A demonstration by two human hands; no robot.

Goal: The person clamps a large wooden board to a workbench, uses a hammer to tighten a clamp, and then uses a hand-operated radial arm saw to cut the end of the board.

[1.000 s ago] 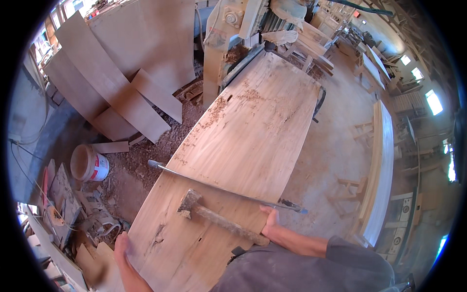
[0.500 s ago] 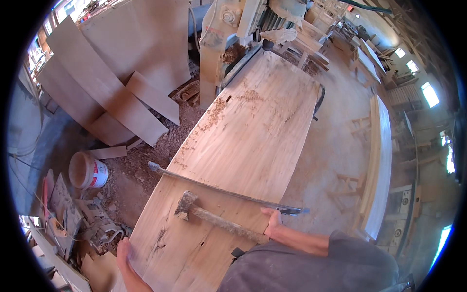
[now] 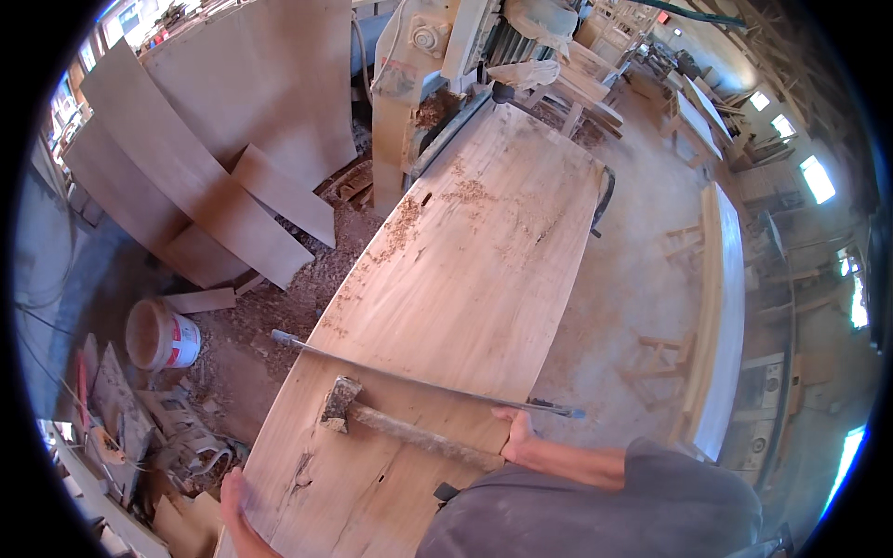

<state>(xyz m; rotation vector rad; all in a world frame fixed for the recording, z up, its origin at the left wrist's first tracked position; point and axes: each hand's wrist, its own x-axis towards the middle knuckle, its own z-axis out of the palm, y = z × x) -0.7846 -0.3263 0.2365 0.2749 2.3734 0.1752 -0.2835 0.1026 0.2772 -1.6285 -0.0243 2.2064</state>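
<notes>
A long pale wooden slab stretches away from me, with knots, cracks and scattered shavings on it. My left hand grips its near left edge, the fingertips partly hidden. On the right edge my right hand holds the slab, thumb side up, close to the end of a hammer's handle. That hammer lies on the slab, its worn head to the left. Just beyond it, a thin metal bar clamp rests across the slab, both ends sticking out past the edges.
A dusty machine stands at the slab's far left. Thin wood sheets lean on the left, above a white bucket on the chip-strewn floor. To the right, a long board rests on trestles.
The whole view has shifted slightly, so everything sits a little lower and further left. Both hands keep their places on the slab; hammer and bar clamp lie as before.
</notes>
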